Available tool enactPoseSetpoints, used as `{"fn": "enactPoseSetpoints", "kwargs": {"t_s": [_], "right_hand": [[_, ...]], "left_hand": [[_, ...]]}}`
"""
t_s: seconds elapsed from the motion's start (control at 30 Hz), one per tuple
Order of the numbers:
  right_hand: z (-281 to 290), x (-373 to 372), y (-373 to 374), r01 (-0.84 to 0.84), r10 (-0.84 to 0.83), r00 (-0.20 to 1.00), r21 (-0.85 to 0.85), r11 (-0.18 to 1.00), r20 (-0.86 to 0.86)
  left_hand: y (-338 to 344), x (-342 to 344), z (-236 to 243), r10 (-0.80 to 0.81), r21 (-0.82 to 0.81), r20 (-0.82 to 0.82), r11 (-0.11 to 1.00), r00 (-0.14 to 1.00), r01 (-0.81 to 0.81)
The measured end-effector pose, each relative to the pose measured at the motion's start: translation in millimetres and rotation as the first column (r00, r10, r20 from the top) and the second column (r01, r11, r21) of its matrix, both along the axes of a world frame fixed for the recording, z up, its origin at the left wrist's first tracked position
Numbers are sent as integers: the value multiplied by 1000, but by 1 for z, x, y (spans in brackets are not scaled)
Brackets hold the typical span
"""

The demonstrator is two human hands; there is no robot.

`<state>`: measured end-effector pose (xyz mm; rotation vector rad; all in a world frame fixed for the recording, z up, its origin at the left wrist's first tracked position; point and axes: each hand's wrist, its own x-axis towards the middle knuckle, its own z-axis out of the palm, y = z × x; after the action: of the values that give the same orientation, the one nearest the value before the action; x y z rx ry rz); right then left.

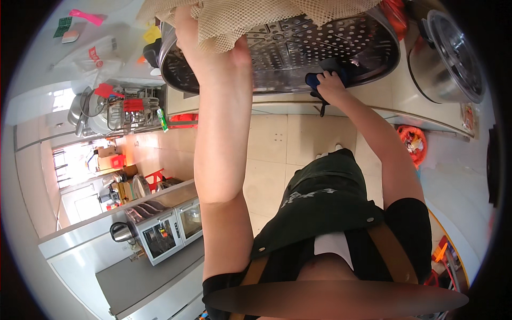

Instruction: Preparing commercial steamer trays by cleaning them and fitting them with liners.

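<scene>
A wide metal steamer [277,40] with a perforated base is in front of me, its near side along the counter's edge. My left hand [186,32] is raised at its left side, holding up a beige mesh cloth [229,29]. The cloth drapes over the hand and hides its fingers. On the steamer's near right rim, my right hand [332,87] grips a dark blue cloth [313,80]. A black strap-like end hangs from that cloth below the rim. The mesh covers the steamer's far side.
A steel pot [434,66] with a clear lid stands to the right on the counter [408,98]. At left are a dish rack [130,109] and a plastic bag [96,58]. An orange-lined bin [412,144] is below right. A kettle [122,233] stands lower left.
</scene>
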<state>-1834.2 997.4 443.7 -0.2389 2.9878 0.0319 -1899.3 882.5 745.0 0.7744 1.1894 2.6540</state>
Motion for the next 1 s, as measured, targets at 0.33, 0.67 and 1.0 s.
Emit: {"fn": "enactPoseSetpoints", "kwargs": {"t_s": [0.33,0.67,1.0], "right_hand": [[19,4,16,-9,-3,996,142,990,85],[44,9,24,82,-79,996,75,994,-38],[105,5,41,330,-240,703,8,944,-669]], "left_hand": [[-4,-5,1,43,60,7,997,999,-43],[-3,-7,-1,-14,-74,-118,997,993,5],[-1,1,-4,39,0,3,999,999,-39]]}}
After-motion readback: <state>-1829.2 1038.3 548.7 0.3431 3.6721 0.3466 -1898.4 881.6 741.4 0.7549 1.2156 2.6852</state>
